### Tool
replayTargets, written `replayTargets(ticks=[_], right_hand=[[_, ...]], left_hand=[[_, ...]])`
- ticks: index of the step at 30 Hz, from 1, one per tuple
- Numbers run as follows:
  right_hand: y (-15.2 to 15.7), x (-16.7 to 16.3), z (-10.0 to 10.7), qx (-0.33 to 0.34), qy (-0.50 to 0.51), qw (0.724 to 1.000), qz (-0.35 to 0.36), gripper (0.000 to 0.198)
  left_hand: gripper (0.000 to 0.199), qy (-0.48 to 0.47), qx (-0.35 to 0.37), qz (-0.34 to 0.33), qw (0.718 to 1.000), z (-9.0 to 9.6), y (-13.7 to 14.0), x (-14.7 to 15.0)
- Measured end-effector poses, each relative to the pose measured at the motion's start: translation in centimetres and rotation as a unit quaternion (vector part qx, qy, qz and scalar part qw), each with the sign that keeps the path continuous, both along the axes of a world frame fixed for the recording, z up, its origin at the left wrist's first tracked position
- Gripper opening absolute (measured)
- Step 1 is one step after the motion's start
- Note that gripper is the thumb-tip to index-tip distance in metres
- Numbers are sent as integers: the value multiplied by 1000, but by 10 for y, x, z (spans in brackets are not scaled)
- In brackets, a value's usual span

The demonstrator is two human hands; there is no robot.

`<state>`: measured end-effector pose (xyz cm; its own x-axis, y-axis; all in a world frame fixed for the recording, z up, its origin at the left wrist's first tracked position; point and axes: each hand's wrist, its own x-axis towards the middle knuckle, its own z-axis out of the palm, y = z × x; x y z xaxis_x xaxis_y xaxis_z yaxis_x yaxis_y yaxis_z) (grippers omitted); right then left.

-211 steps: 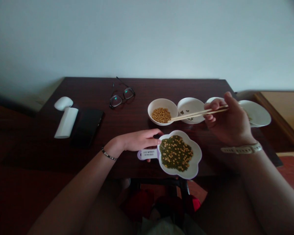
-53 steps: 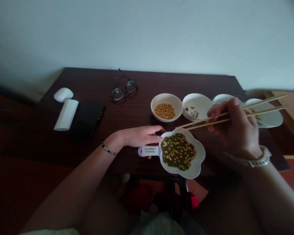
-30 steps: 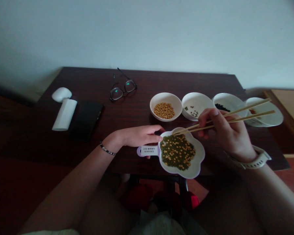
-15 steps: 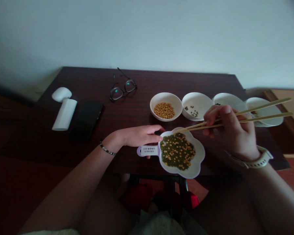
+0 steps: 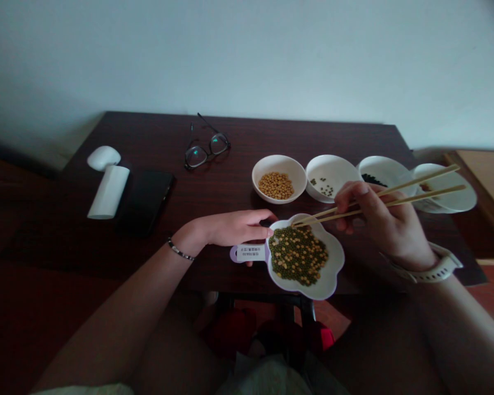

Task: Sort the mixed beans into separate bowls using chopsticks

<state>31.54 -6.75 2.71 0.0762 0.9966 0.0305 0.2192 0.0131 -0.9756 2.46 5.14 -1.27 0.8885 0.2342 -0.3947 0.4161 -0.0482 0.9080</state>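
My left hand (image 5: 245, 227) grips the near-left side of a white flower-shaped dish (image 5: 332, 274), by its labelled lilac handle (image 5: 251, 253). Green mung beans (image 5: 290, 269) mixed with yellow beans fill much of the dish. In my right hand (image 5: 374, 216) is a pair of chopsticks (image 5: 430, 189), fingers closed round them. Their tips touch the upper edge of the beans; whether a bean is pinched there is too small to tell. Behind the dish stand a white bowl (image 5: 258, 168) of yellow beans and a second white bowl (image 5: 340, 164) with a few green beans.
To the right, a bowl (image 5: 389, 164) holds dark beans, and a further bowl (image 5: 461, 200) is partly behind the chopsticks. Eyeglasses (image 5: 208, 151), a black phone (image 5: 146, 203) and a white handheld device (image 5: 109, 192) lie on the dark table (image 5: 148, 137) to the left.
My right hand has shifted slightly left, and the chopsticks' rear ends have swung left. Their tips sit slightly lower and nearer the beans. The left hand and dish stay put.
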Motion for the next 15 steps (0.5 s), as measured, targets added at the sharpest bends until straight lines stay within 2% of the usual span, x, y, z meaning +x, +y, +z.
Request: replayTargets(ticks=[10,15], right_hand=[[3,-4,-7,-43,68,997,18,52],[4,-2,-7,-45,56,997,13,52]], left_hand=[[48,1,1,5,1000,0,-1,0],[45,-5,14,4,1000,1,0,0]])
